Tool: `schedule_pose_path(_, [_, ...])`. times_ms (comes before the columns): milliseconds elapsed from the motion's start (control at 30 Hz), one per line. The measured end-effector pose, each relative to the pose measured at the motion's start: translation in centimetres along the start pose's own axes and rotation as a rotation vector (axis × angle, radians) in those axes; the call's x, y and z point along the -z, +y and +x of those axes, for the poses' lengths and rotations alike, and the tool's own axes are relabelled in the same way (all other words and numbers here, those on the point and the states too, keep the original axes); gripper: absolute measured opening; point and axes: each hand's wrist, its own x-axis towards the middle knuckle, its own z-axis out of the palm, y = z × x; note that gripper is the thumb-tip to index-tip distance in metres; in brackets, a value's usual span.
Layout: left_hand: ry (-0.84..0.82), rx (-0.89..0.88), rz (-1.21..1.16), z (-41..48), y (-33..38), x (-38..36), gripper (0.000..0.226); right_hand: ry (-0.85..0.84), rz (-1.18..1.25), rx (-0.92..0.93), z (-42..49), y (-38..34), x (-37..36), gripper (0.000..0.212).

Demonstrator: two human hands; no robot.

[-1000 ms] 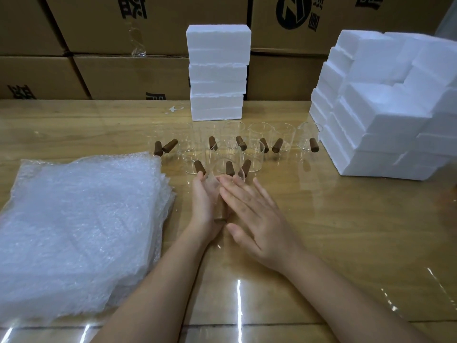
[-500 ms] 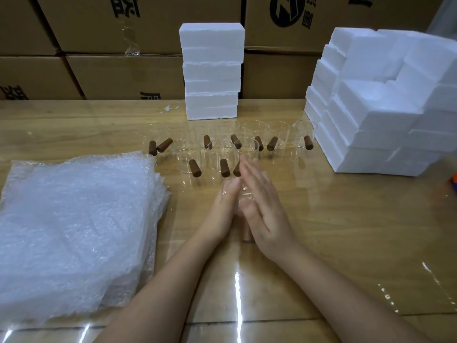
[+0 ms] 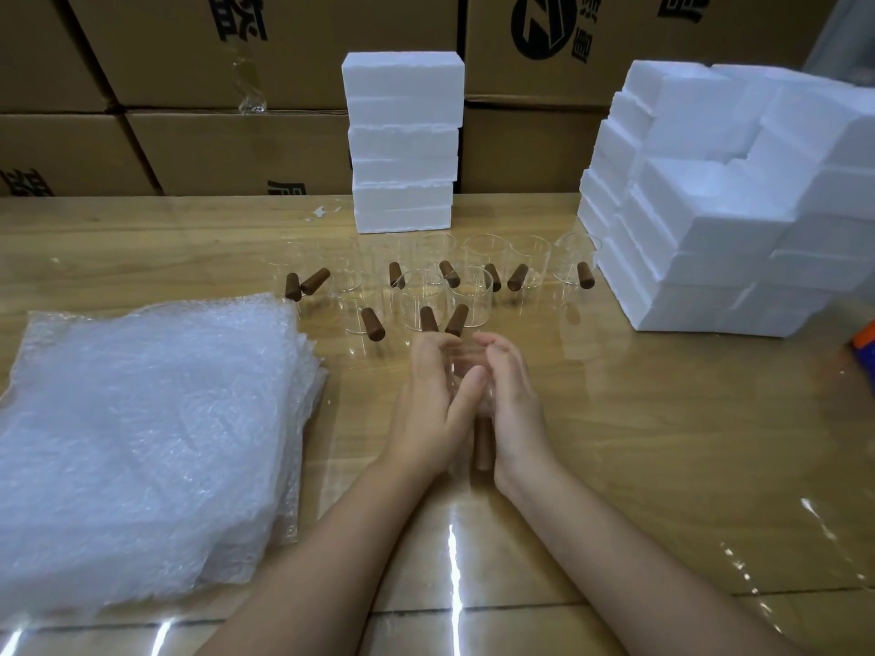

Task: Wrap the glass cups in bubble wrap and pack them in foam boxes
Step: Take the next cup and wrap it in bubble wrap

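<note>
Wood-grain bench (image 3: 663,442), glossy, streaked with white glare along the near edge. Behind it, a wall of brown cardboard cartons (image 3: 189,63), stacked and printed with black characters. At the far edge, centre, a tall stack of white foam boxes (image 3: 402,139), rough along the seams. To the right, a larger stepped pile of foam boxes (image 3: 710,205), also standing on the bench. At the right margin, a small orange-and-blue object (image 3: 864,343), cut off by the frame and too little in view to identify. On the left, a thick stack of bubble wrap sheets (image 3: 142,442), lying flat, cloudy white, edges ragged.

Between the foam and the forearms, two loose rows of clear glass cups (image 3: 428,295), upright, each with a stubby brown wooden handle jutting out at its own angle.

Just in front of the nearest row, near mid-bench, one held cup (image 3: 466,371) cradled between the left grip (image 3: 426,400) and the right grip (image 3: 513,400). Fingers of both curled round its wall from either side, left thumb laid across the front. Glass nearly invisible against the wood. Brown handle (image 3: 484,442) pointing back toward the wearer, showing between the two wrists. Cannot tell whether raised or resting on the bench.
</note>
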Motion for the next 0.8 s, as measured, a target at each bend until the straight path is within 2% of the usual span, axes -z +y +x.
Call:
schedule_pose_path(167, [-0.027,-0.153,0.136,0.2,0.5,0.8,0.041,0.047,0.110,-0.217,-0.1,-0.1,0.2,0.033])
schedule_pose_path(267, [-0.074,-0.218,0.197,0.2,0.6,0.9,0.043,0.048,0.133,-0.301,-0.3,-0.1,0.2,0.034])
schedule_pose_path(333, [-0.088,-0.202,0.126,0.3,0.7,0.6,0.044,0.136,0.062,-0.167,-0.3,0.4,0.2,0.029])
schedule_pose_path(400, [-0.048,-0.174,0.006,0.4,0.7,0.3,0.036,0.172,-0.022,0.035,-0.5,0.5,0.0,0.024])
schedule_pose_path(500, [0.005,-0.085,-0.170,0.2,0.8,-0.1,0.018,0.077,-0.067,0.235,-0.8,0.4,-0.2,0.023])
schedule_pose_path(667, [-0.027,0.161,-0.490,0.4,1.3,-0.2,0.021,0.010,-0.296,0.471,-0.5,0.5,0.0,0.019])
schedule_pose_path(800, [-0.056,0.392,-0.639,0.8,1.9,0.2,0.025,-0.036,-0.525,0.673,-0.1,0.9,0.6,0.030])
